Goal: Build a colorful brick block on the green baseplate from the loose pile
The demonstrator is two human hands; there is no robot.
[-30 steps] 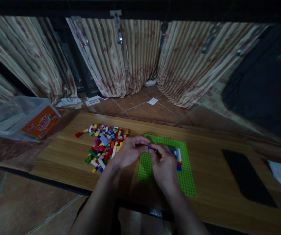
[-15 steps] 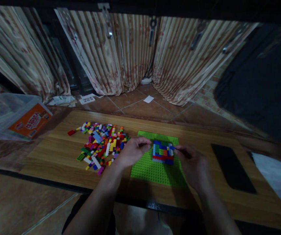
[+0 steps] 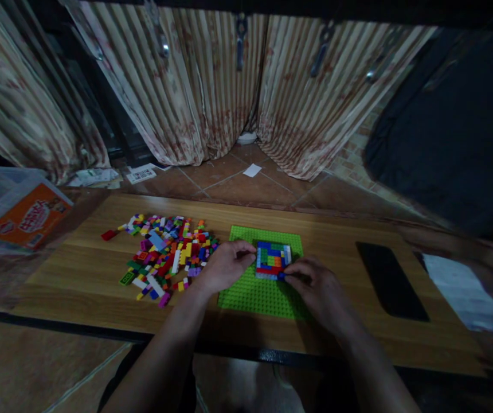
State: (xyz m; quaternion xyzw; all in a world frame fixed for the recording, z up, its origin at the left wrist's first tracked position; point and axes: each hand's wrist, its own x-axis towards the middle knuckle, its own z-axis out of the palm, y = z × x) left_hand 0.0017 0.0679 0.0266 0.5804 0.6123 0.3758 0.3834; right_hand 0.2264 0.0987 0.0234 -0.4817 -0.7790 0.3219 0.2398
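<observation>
A green studded baseplate (image 3: 250, 292) lies on the wooden table (image 3: 78, 269). On it sits a small square build of coloured bricks (image 3: 272, 259). My right hand (image 3: 315, 289) is pinched on a small blue brick (image 3: 280, 276) at the build's near right corner. My left hand (image 3: 225, 267) rests curled on the plate's left side, fingertips touching the build's left edge. Left of the plate lies a loose pile of small coloured bricks (image 3: 164, 255).
A black phone (image 3: 390, 279) lies flat on the table to the right. A clear plastic bag with an orange box (image 3: 25, 215) sits at the far left. Striped curtains (image 3: 212, 86) hang beyond the table over a tiled floor. A dark bag (image 3: 448, 132) fills the right.
My hands have parted from above the plate. The right hand moved right, then down to the build's near corner with the blue brick. The left hand stays at the build's left edge.
</observation>
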